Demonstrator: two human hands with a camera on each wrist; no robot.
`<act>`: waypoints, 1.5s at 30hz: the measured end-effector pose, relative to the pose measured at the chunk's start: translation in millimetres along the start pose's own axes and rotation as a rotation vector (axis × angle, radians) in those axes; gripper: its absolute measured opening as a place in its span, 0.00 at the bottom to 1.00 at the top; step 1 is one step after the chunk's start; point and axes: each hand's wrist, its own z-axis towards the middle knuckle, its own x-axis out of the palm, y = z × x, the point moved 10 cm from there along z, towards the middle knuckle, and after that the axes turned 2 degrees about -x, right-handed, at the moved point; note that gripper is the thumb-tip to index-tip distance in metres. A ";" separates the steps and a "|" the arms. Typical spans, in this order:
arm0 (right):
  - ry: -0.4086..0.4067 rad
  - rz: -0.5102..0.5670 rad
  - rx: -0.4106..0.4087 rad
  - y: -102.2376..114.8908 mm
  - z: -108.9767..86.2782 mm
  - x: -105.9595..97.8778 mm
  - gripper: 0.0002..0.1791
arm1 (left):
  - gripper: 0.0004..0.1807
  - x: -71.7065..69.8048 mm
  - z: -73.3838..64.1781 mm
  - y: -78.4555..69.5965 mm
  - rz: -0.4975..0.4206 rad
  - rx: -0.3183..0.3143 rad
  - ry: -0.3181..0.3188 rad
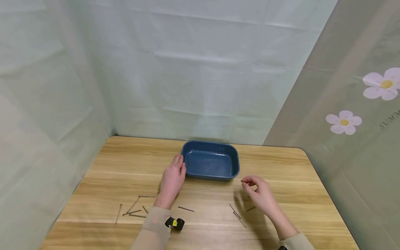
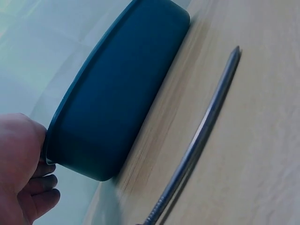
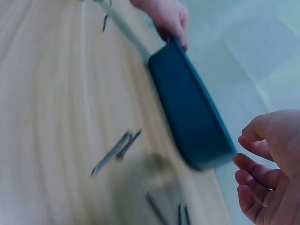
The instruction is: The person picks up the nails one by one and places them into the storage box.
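Note:
My left hand grips the left end of a blue rectangular tray, its fingers curled at the rim. The left wrist view shows the tray's outer wall and the curled fingers by its end. Inside the tray, near the left wall, lies one thin nail. To the right of the tray my right hand is raised over the table, fingers loosely bent, with nothing visible between thumb and fingertips. Beneath and beside it are several nails, including one lying near another.
Several loose nails are scattered on the left side of the wooden table. A single nail lies in front of the tray. Behind the table hangs a pale cloth, and a flowered cloth borders the right.

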 end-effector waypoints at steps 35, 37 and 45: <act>0.142 -0.395 0.023 -62.2 -22.4 -24.9 0.04 | 0.22 1.6 -3.6 11.8 -0.067 -0.026 0.039; 0.146 -0.387 0.029 -61.9 -21.7 -25.6 0.04 | 0.21 1.5 -3.5 10.3 -0.070 -0.013 0.036; 0.151 -0.422 0.011 -55.8 -23.5 -30.7 0.07 | 0.22 3.7 1.1 4.7 -0.078 -0.007 0.048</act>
